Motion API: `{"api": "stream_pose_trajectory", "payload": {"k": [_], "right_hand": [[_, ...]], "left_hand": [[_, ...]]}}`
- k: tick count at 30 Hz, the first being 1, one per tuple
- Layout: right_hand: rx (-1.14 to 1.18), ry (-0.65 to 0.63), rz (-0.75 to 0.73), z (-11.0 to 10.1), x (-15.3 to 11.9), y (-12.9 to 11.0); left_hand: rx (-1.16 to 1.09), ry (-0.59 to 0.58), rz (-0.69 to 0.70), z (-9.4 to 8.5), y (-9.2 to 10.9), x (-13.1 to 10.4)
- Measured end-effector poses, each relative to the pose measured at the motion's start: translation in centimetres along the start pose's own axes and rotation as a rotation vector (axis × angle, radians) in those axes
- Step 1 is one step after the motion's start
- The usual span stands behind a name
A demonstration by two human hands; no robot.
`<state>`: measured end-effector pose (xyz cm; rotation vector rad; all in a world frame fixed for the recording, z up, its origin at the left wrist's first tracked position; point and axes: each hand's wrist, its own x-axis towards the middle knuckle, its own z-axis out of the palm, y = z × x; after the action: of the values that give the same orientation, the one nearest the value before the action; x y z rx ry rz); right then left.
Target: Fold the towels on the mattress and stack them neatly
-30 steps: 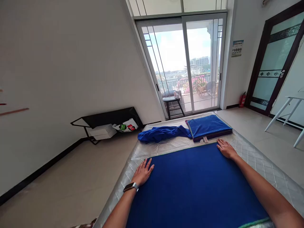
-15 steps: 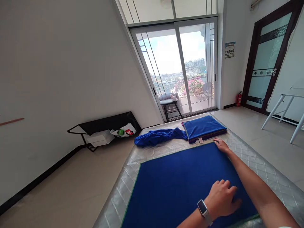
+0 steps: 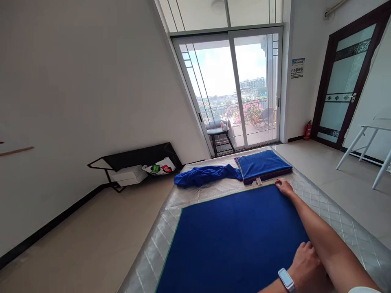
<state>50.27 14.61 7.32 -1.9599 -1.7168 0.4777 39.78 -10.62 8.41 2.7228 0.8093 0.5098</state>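
A flat blue towel (image 3: 238, 232) with a thin green hem lies spread over the mattress (image 3: 159, 236). At its far right corner is my right hand (image 3: 284, 188), the fingers closed on the cloth. My left hand (image 3: 308, 264), wearing a watch (image 3: 286, 278) with a pale band, is at the towel's near right side. Its knuckles are curled, while my right forearm hides the fingertips and whatever they hold. Beyond the far hem sits a stack of folded towels (image 3: 264, 165), blue on top. A crumpled blue cloth (image 3: 206, 176) lies to the left of that stack.
The mattress has a shiny quilted cover. Left of it, on the floor, stands a black frame (image 3: 137, 156) holding a white box (image 3: 130, 176) and a printed bag (image 3: 159, 167). Behind are a stool (image 3: 218, 132) and sliding glass doors (image 3: 235, 93). A white table (image 3: 371, 126) stands right.
My left hand has moved right across the towel and partly under my right forearm, its fingers now more curled. My right hand has stayed at the far corner. The view has shifted slightly.
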Motion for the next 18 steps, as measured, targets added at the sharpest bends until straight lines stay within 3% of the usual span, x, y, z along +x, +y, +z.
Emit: {"api": "stream_pose_trajectory", "payload": {"k": [4, 9, 14, 18], "right_hand": [[0.000, -0.021, 0.056, -1.1, 0.4, -1.3], [0.084, -0.064, 0.050, -3.3, 1.1, -3.7], [0.275, -0.129, 0.005, -4.3, 1.3, -8.7], [0.463, -0.259, -0.095, -2.8, 0.8, -15.2]], "left_hand": [[-0.128, -0.005, -0.016, -0.7, -0.4, 0.1], [-0.363, 0.081, -0.314, -4.5, -1.2, -2.5], [-0.737, 0.266, -0.523, -9.9, -2.2, -8.8], [-0.900, 0.418, -0.631, -12.7, -3.3, -15.6]]}}
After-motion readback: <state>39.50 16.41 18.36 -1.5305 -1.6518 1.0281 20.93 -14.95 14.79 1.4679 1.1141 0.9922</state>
